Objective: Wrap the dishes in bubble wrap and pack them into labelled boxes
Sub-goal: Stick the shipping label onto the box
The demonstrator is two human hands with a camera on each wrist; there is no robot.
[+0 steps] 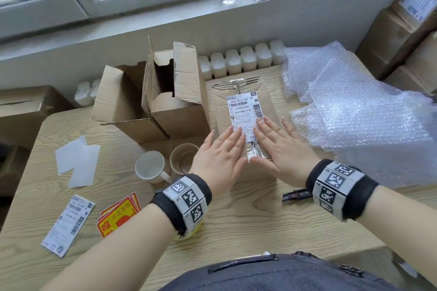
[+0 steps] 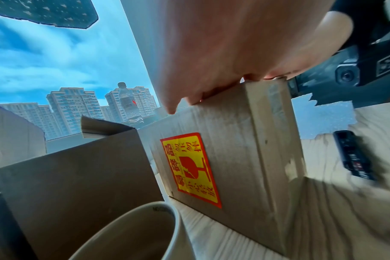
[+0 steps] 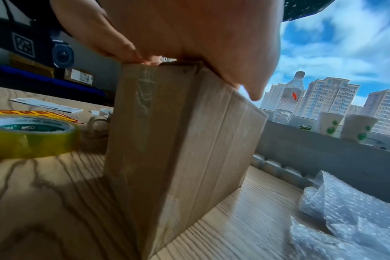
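A closed cardboard box [image 1: 267,99] stands mid-table with a white shipping label [image 1: 243,113] stuck on its top. My left hand [image 1: 222,149] and right hand [image 1: 276,144] lie flat side by side on the label's near end, fingers straight, pressing it down. In the left wrist view the box [image 2: 245,149] bears a yellow and red fragile sticker [image 2: 189,168] on its side. A white mug [image 1: 151,168] and a brown cup [image 1: 182,158] stand left of the box, unwrapped. Sheets of bubble wrap [image 1: 354,111] lie at the right.
Two open empty boxes [image 1: 151,101] stand behind the mugs. On the table's left lie label backing papers [image 1: 78,160], a spare shipping label [image 1: 68,222] and fragile stickers [image 1: 118,215]. A yellow tape roll [image 3: 31,135] and a black cutter [image 1: 296,195] sit near my wrists.
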